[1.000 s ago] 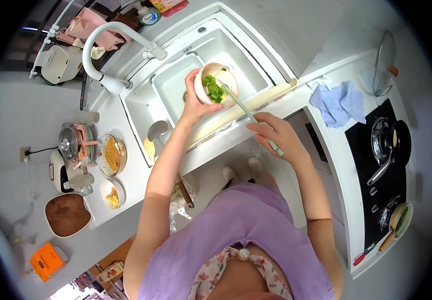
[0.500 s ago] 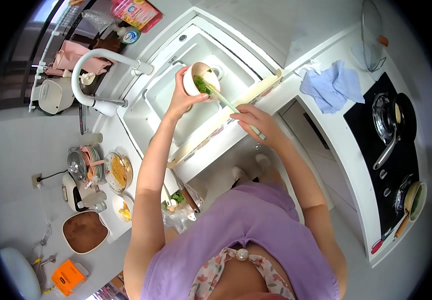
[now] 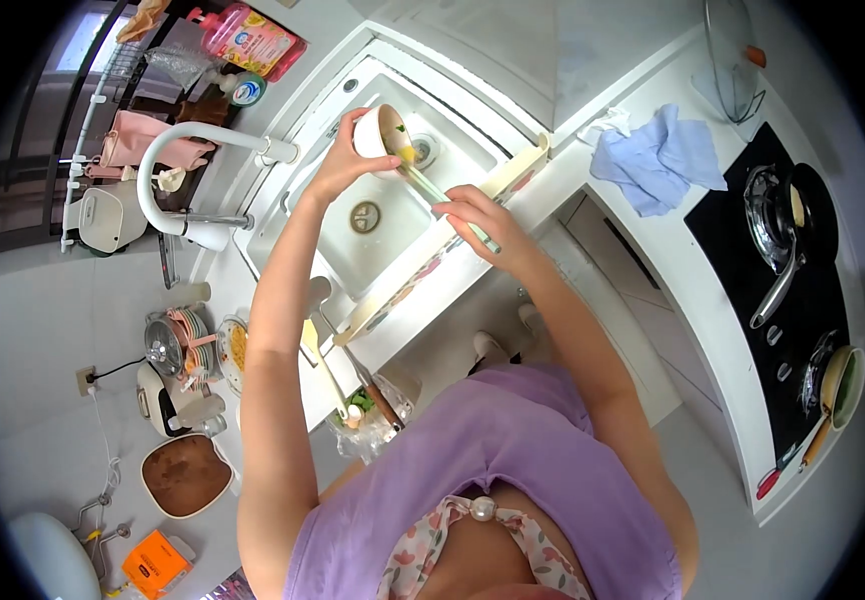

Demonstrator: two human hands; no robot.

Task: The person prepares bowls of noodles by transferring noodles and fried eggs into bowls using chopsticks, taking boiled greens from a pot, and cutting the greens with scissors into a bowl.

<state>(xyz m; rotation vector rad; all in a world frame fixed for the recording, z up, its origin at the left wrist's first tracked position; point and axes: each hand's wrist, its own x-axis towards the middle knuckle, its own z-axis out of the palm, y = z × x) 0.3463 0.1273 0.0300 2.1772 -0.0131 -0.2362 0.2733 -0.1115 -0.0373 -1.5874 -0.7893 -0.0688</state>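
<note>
My left hand (image 3: 345, 168) is closed round a small white bowl (image 3: 371, 138), tilted on its side above the sink. A few green leafy bits (image 3: 400, 128) cling inside it, with something yellow (image 3: 408, 155) at its lower rim. My right hand (image 3: 488, 228) grips the thick end of pale green chopsticks (image 3: 428, 187), their tips at the bowl's mouth. Beneath them is the white sink (image 3: 338, 245), with one drain (image 3: 365, 217) near its middle and another (image 3: 423, 150) beyond the bowl.
A white faucet (image 3: 153, 170) arches on the left. A blue cloth (image 3: 658, 160) lies right of the sink, beside the black stove (image 3: 743, 275) with a frying pan (image 3: 818, 225). Utensils (image 3: 373, 390) and a plastic bag (image 3: 358, 435) sit at the near counter edge.
The bowl has tipped further over and shows far fewer greens inside. Both hands have shifted slightly up and left in view, and the chopsticks have moved with them.
</note>
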